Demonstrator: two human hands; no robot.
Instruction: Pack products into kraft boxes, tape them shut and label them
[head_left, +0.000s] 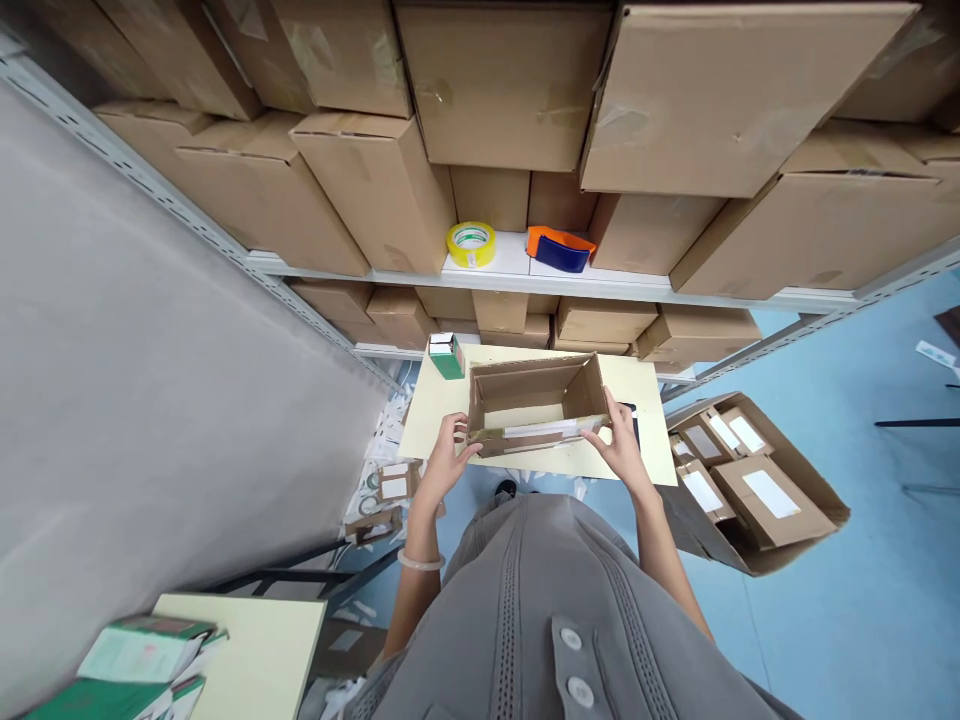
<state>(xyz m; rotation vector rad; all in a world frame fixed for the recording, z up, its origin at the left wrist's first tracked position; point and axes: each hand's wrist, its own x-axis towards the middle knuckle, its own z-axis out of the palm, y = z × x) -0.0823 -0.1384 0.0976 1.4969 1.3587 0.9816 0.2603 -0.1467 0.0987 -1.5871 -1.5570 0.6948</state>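
Observation:
Between my hands is a cardboard box [536, 375], its top open and a pale strip along its near edge. Cream colour like the tabletop shows inside at its base. My left hand [448, 455] grips the near left corner, thumb in front. My right hand [621, 445] holds the right end, with its thumb on the near side. The box is over a cream table [435, 420], tilted slightly. A small green and white box [447, 356] stands behind it to the left. By my right hand lies a dark flat object [635, 425], partly covered.
Shelves of cardboard boxes [502, 90] rise beyond the table. On the shelf edge sit a yellow tape roll [471, 244] and an orange and blue tape dispenser [560, 249]. A large carton [817, 490] of boxes stands right. A side table [255, 640] holds green packaging.

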